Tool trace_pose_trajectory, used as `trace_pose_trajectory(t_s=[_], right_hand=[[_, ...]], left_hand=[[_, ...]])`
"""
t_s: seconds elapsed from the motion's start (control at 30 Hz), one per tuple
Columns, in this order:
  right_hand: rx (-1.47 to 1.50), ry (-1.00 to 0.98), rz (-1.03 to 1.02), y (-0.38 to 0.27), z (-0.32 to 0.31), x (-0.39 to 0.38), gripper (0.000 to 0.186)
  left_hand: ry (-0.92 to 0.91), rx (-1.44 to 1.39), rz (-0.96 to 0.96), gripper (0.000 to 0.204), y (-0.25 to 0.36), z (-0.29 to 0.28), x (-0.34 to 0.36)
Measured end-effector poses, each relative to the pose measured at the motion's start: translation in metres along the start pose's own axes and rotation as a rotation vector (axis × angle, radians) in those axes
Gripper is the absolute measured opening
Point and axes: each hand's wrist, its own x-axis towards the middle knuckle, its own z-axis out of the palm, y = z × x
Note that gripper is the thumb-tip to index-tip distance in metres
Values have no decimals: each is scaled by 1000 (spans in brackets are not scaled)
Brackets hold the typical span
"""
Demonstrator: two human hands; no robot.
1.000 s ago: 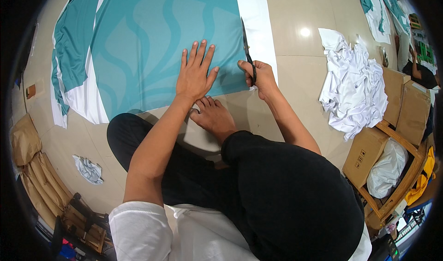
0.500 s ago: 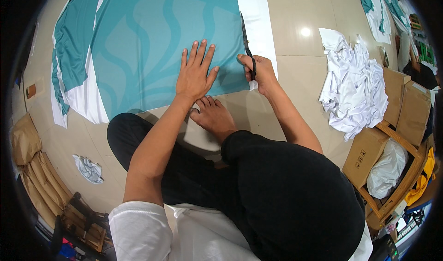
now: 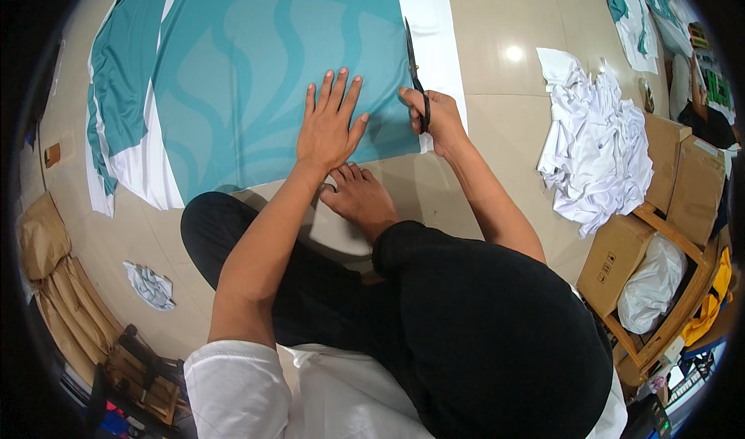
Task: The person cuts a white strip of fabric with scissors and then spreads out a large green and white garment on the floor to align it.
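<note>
A teal printed fabric point(image 3: 256, 74) with a leaf-like pattern and white margins lies spread on the floor. My left hand point(image 3: 330, 129) rests flat on its near part, fingers spread. Black-handled scissors point(image 3: 416, 78) are gripped in my right hand point(image 3: 441, 121), their blades pointing away from me along the line between the teal area and the white strip point(image 3: 429, 43) on the right. The blades look nearly closed; whether cloth lies between them cannot be made out. My bare foot point(image 3: 361, 196) is next to the fabric's near edge.
White cloth scraps point(image 3: 594, 144) form a heap at the right. Beyond it stand cardboard boxes point(image 3: 613, 262) and a wooden frame point(image 3: 679, 315) holding a white plastic bag point(image 3: 653, 282). A small grey cloth point(image 3: 149, 285) and brown wrapped bundles point(image 3: 74, 299) are at the left. Another person's arm point(image 3: 698, 98) shows far right.
My right hand and the scissors have shifted very slightly away from me along the white strip. The left hand stays in place on the fabric.
</note>
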Motion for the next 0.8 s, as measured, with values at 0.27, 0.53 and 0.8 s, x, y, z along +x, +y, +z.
trace_pose_trajectory(t_s=[0.27,0.53,0.8], right_hand=[[-12,18,-19,-8,4,5,40],[-39,17,-7,-11,5,9,40],[-49,17,-20,-8,3,12,39]], left_hand=[[11,-40,3,67,0,0,0],[7,-10,1,69,0,2,0],[8,-20,3,67,0,1,0]])
